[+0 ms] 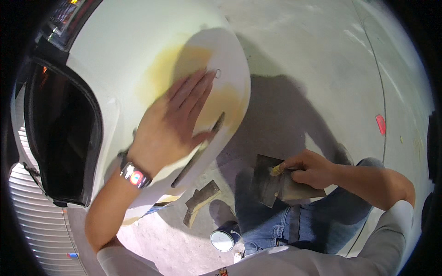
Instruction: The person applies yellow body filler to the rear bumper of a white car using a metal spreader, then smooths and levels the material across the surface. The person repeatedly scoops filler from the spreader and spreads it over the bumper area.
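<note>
My left hand (168,122) lies flat on the white car bumper (133,27), fingers stretched out and thumb apart. Around it the bumper carries yellowish filler patches (161,69), and a small ring-shaped mark (218,73) is just past the fingertips. A dark slot (195,156) runs along the panel below the thumb. Above my lap, my right hand (311,171) is closed on dark flat plates (265,184), which look like putty spreaders. A dab of yellowish putty (276,170) is at its fingertip. Whether the plates are joined, I cannot tell.
Dark flat pieces with yellowish edges (201,202) lie on the floor below the bumper, near an upright can (222,240). A red scrap (380,124) and a thin cable (380,76) are on the floor at right. A ribbed shutter (39,221) stands at left.
</note>
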Demonstrator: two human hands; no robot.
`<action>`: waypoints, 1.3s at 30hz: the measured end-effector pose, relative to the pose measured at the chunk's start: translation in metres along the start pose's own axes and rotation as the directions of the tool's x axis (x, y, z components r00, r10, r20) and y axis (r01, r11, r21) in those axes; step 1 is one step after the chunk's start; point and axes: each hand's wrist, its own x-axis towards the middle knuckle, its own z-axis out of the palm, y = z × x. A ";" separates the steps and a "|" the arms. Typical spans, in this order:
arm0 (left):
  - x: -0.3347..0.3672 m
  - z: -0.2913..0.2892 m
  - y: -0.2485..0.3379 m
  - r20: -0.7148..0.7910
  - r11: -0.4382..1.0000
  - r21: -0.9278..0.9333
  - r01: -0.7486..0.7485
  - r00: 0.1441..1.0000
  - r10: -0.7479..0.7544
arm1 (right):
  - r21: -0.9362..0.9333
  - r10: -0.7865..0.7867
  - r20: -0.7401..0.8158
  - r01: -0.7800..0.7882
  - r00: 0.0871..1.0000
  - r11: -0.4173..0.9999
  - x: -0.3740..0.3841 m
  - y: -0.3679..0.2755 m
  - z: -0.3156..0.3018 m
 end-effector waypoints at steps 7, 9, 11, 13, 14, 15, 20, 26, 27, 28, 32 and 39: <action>0.049 0.008 0.010 -0.030 0.976 0.220 0.005 1.000 0.002 | -0.031 -0.041 -0.034 0.040 0.999 0.999 0.004 0.007 -0.003; 0.030 0.008 0.013 0.001 0.985 0.170 -0.022 1.000 0.022 | -0.014 -0.017 -0.026 0.016 1.000 1.000 0.007 0.009 -0.005; 0.009 0.008 0.015 -0.028 0.996 0.071 -0.056 0.998 0.058 | -0.031 0.019 -0.021 -0.020 1.000 0.999 0.012 0.009 -0.005; -0.009 0.012 0.022 0.063 0.996 0.085 -0.031 0.998 0.026 | -0.069 0.052 -0.022 -0.054 0.998 0.996 0.017 0.009 -0.005; -0.020 0.012 0.025 0.105 0.992 0.125 -0.029 0.994 0.016 | -0.056 0.052 -0.009 -0.052 0.999 0.997 0.019 0.008 -0.005; -0.031 0.012 0.029 0.076 0.985 0.166 -0.039 0.997 0.027 | -0.041 0.051 0.004 -0.051 0.999 0.998 0.020 0.006 -0.004; -0.062 0.009 0.043 0.443 0.882 0.462 -0.092 0.885 -0.140 | -0.048 -0.033 0.065 0.036 0.997 0.998 0.016 -0.005 0.000; -0.018 0.023 0.031 0.105 0.970 0.243 0.001 0.994 -0.027 | -0.072 0.014 0.078 -0.009 0.997 0.997 0.009 -0.003 -0.003; -0.014 0.027 0.033 0.025 0.968 0.252 0.002 1.000 -0.008 | -0.064 0.025 0.065 -0.020 0.998 0.998 0.010 -0.001 -0.002; -0.015 0.032 0.037 0.123 0.981 0.193 0.019 0.991 -0.043 | -0.054 0.007 0.033 -0.006 0.999 0.999 0.011 0.002 -0.002; -0.055 0.051 0.053 0.217 0.993 0.120 0.014 0.975 -0.040 | -0.073 -0.053 0.010 0.053 0.999 0.996 0.016 0.011 0.001; -0.114 0.075 0.083 0.206 0.932 -0.295 0.211 0.966 -0.154 | -0.054 0.040 -0.001 -0.040 0.999 0.998 0.027 0.017 0.005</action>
